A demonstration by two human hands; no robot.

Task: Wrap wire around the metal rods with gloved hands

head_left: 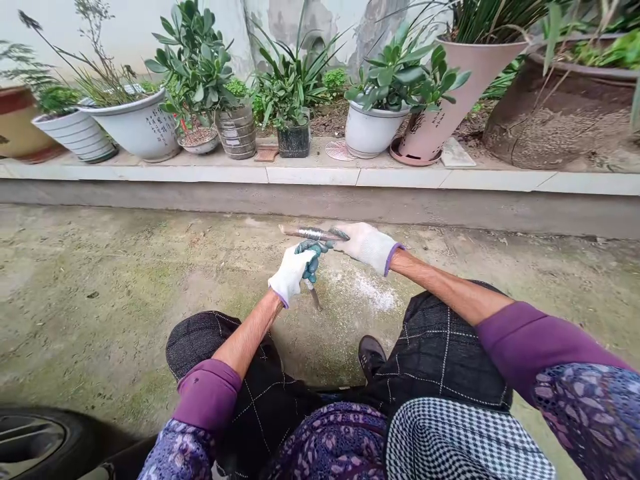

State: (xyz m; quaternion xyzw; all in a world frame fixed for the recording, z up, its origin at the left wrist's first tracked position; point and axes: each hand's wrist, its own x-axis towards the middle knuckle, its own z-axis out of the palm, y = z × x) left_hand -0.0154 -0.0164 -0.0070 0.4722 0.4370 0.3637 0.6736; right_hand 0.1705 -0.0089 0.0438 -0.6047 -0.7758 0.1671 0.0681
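Both my hands wear white knit gloves with green-coated fingers. My left hand (293, 272) is closed round the handle of a small blade (315, 295), which points down toward the ground. My right hand (367, 245) is closed on one end of a long, thin silvery object (307, 233), held level and pointing left just above my left hand. I cannot tell what the silvery object is. The two hands almost touch over the gap between my knees.
White flecks (373, 293) lie scattered on the mossy concrete ground below my hands. A raised tiled ledge (310, 175) behind carries several potted plants, among them a white pot (370, 130) and a tall pink pot (450, 93). A dark tyre (35, 440) sits at the lower left.
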